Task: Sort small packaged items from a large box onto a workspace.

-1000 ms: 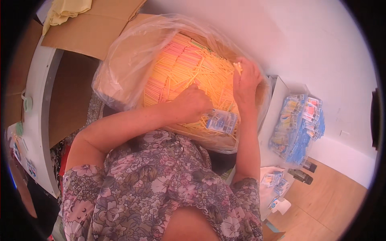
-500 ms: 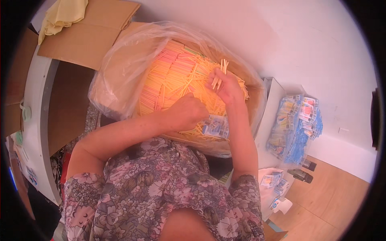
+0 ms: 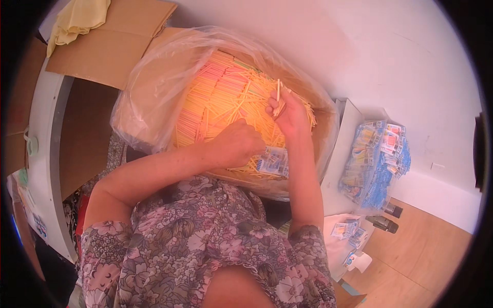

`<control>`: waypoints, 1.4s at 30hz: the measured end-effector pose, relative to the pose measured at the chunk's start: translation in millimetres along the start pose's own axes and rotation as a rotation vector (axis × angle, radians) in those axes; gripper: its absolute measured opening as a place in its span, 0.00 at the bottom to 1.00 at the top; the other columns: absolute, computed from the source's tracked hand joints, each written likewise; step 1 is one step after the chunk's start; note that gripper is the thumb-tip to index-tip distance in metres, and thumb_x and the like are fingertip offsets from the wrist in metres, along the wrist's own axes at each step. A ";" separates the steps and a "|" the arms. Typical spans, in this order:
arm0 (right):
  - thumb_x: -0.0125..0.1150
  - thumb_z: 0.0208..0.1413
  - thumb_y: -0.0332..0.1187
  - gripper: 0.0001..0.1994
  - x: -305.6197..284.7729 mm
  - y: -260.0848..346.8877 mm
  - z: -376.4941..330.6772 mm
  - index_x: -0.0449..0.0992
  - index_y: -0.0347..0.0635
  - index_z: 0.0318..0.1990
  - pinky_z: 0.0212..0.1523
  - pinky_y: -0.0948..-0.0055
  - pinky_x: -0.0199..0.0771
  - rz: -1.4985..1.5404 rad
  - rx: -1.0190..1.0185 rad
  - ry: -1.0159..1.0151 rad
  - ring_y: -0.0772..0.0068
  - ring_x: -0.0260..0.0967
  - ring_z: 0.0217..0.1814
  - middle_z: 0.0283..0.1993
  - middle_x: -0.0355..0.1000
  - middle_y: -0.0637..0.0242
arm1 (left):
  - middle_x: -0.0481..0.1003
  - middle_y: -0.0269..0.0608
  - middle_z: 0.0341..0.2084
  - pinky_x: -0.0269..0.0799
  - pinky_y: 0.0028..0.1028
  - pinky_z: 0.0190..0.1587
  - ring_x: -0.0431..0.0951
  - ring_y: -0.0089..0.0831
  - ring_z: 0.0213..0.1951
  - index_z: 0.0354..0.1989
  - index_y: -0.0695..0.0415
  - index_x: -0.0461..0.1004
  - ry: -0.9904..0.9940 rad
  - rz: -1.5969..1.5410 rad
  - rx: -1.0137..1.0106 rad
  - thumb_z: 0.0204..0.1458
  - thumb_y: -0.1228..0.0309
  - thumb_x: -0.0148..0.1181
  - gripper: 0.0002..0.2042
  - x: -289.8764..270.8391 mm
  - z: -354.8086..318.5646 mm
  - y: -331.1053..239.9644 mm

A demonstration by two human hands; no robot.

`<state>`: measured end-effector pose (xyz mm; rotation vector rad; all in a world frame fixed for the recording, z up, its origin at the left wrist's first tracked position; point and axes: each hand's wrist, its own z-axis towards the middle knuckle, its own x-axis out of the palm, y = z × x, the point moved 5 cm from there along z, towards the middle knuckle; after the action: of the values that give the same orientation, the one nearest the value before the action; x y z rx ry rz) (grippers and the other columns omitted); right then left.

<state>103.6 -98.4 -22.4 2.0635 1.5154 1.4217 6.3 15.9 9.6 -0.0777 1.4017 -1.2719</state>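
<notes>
The right hand is pinching a few thin yellow sticks upright between closed fingers. The left hand is resting curled on the stick pile — its grip cannot be told. The pile — pink, orange, yellow — is filling a clear-plastic-lined cardboard box. Small printed packets are lying at the pile's near edge.

I see a dense heap of thin yellow and orange sticks packed side by side inside a clear plastic bag that lines an open cardboard box. A few sticks stand upright, pinched above the heap. A small printed packet lies flat on the sticks at the heap's near edge.
</notes>
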 end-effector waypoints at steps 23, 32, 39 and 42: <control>0.48 0.55 0.31 0.05 26.6 6.3 15.9 0.65 0.41 0.35 0.30 0.55 0.69 -2.319 -0.533 -0.024 0.49 0.73 0.32 0.30 0.73 0.52 | 0.71 0.39 0.19 0.61 0.40 0.32 0.73 0.40 0.28 0.20 0.53 0.73 -0.078 -0.099 -0.006 0.40 0.72 0.58 0.02 0.3 0.2 5.6; 0.50 0.54 0.30 0.05 12.5 27.1 -15.1 0.65 0.39 0.33 0.22 0.70 0.64 -0.880 -0.103 -0.054 0.67 0.71 0.31 0.30 0.70 0.57 | 0.72 0.37 0.20 0.62 0.36 0.35 0.72 0.36 0.30 0.26 0.53 0.75 0.033 -0.024 0.002 0.47 0.68 0.58 0.04 0.8 -0.4 2.5; 0.50 0.52 0.28 0.03 1.8 -4.4 24.3 0.67 0.39 0.33 0.15 0.82 0.58 0.015 0.139 -0.089 0.71 0.66 0.30 0.28 0.65 0.64 | 0.72 0.36 0.22 0.62 0.36 0.36 0.72 0.36 0.31 0.27 0.54 0.75 0.064 0.021 -0.002 0.48 0.68 0.58 0.04 3.8 -0.3 2.2; 0.49 0.55 0.29 0.03 -1.9 8.8 36.4 0.67 0.40 0.33 0.13 0.84 0.54 0.101 0.081 -0.197 0.75 0.61 0.26 0.27 0.63 0.67 | 0.72 0.36 0.22 0.62 0.36 0.36 0.72 0.36 0.31 0.27 0.54 0.75 0.054 0.017 0.007 0.48 0.68 0.58 0.04 3.4 -0.5 1.4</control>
<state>137.6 -91.3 -36.4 2.2813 1.4305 1.1659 5.7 14.5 6.3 -0.0271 1.4408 -1.2729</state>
